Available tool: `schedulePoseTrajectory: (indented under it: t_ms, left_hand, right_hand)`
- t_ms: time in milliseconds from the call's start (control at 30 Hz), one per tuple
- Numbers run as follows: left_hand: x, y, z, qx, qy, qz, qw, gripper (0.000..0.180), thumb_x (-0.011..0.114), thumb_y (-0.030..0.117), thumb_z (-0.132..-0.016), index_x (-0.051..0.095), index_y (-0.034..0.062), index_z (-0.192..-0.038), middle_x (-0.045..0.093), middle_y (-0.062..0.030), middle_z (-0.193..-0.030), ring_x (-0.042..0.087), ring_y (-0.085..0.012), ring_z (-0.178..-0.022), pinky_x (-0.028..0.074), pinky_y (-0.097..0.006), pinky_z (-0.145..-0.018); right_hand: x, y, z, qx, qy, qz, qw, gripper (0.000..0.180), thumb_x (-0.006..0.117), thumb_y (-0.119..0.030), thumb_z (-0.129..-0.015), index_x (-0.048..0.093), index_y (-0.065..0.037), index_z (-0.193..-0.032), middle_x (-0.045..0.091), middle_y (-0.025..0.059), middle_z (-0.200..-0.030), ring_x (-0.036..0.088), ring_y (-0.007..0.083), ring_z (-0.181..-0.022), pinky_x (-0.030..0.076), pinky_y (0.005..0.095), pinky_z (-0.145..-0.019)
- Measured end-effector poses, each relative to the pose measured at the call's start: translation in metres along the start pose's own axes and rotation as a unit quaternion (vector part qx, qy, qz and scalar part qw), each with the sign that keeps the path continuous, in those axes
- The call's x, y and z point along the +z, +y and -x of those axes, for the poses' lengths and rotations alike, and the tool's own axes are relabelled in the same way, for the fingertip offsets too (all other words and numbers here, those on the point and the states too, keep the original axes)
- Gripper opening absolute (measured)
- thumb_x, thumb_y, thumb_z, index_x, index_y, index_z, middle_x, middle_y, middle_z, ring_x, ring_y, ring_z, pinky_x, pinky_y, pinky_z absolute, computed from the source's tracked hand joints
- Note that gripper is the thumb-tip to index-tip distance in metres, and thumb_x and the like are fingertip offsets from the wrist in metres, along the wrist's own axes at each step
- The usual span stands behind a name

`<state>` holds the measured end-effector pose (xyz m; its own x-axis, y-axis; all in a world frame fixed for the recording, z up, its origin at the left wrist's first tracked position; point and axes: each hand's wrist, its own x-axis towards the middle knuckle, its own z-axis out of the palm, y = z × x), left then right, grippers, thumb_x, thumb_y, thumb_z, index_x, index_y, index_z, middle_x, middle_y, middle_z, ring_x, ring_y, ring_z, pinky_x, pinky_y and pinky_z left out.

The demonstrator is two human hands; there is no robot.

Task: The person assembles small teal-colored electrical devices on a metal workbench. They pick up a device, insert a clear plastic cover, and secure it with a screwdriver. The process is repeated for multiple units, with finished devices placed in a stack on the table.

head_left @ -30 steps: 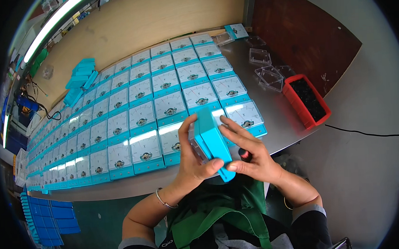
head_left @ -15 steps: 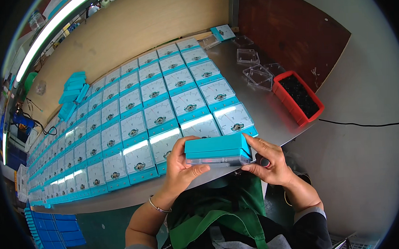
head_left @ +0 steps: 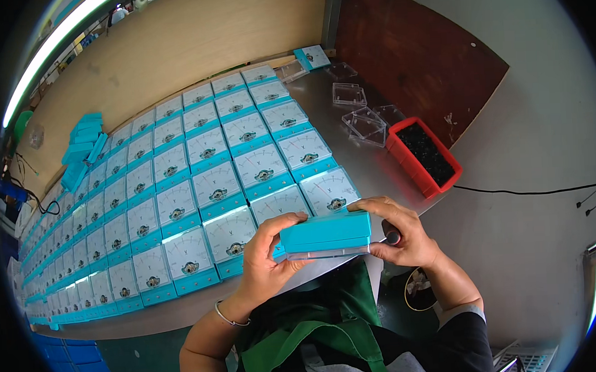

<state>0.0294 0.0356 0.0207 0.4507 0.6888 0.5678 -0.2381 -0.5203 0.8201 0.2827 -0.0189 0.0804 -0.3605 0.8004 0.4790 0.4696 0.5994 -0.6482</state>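
Observation:
Between both hands, above the front edge of the bench, is a turquoise panel meter [head_left: 325, 232] with a clear cover on its underside. My left hand [head_left: 269, 252] grips its left end, fingers on top and thumb below. The other end is pinched by my right hand [head_left: 407, 238]. A dark, round-ended handle [head_left: 393, 237] also sticks out of my right hand; the rest of that tool is hidden. Just beyond lie rows of similar meters [head_left: 264, 165] with white dial faces, set closely side by side. The held meter's dial is out of sight.
Right of the rows, a red bin [head_left: 423, 188] holds small dark parts. Clear plastic covers [head_left: 364, 125] lie near it on the metal bench [head_left: 314, 92]. Turquoise cases [head_left: 77, 150] are piled at the far left. A wooden board [head_left: 192, 38] stands along the back.
The held meter has tipped, so more of its turquoise side and less of its clear cover shows. Both hands still hold it. The whole view has shifted slightly.

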Motion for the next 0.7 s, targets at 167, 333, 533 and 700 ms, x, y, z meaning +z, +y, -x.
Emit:
schedulePoseTrajectory:
  t_ms: [167,333,533,700]
  left_hand:
    - [-0.006,-0.003,0.006,0.026,0.008,-0.1,0.995,0.059,0.078,0.013,-0.075,0.044,0.001,-0.122,0.054,-0.0176,-0.121,0.055,-0.0267,-0.115,0.047,-0.037,-0.096]
    - [-0.001,0.0,0.009,0.027,0.014,-0.128,0.991,0.061,0.08,0.015,-0.074,0.044,0.0011,-0.121,0.055,-0.0174,-0.119,0.057,-0.0261,-0.112,0.047,-0.036,-0.093]
    - [0.01,-0.009,0.012,-0.006,0.041,-0.111,0.993,0.063,0.081,0.023,-0.072,0.048,0.0015,-0.121,0.059,-0.0169,-0.117,0.062,-0.0276,-0.104,0.049,-0.036,-0.087]
    - [0.024,0.011,-0.004,-0.033,0.052,-0.063,0.996,0.083,0.079,0.03,-0.075,0.032,0.0015,-0.138,0.037,-0.0197,-0.14,0.051,-0.0286,-0.119,0.041,-0.041,-0.098]
  right_hand:
    - [0.013,0.009,-0.003,-0.029,0.036,0.035,0.998,0.055,0.076,-0.017,-0.072,0.055,0.001,-0.12,0.06,0.0177,-0.116,0.06,0.0328,-0.101,0.049,0.0407,-0.085]
    - [0.012,0.012,-0.004,-0.078,0.045,0.038,0.995,0.052,0.075,-0.019,-0.074,0.057,0.003,-0.117,0.063,0.0184,-0.108,0.062,0.0336,-0.094,0.05,0.0409,-0.081]
    - [0.008,0.018,0.006,-0.051,0.026,0.066,0.996,0.054,0.078,-0.022,-0.073,0.058,0.003,-0.116,0.065,0.0164,-0.103,0.063,0.0295,-0.088,0.051,0.0375,-0.077]
    - [-0.025,0.023,-0.005,0.132,0.153,-0.01,0.979,0.056,0.077,-0.02,-0.077,0.055,0.006,-0.121,0.066,0.0093,-0.098,0.06,0.0125,-0.088,0.05,0.0287,-0.071]
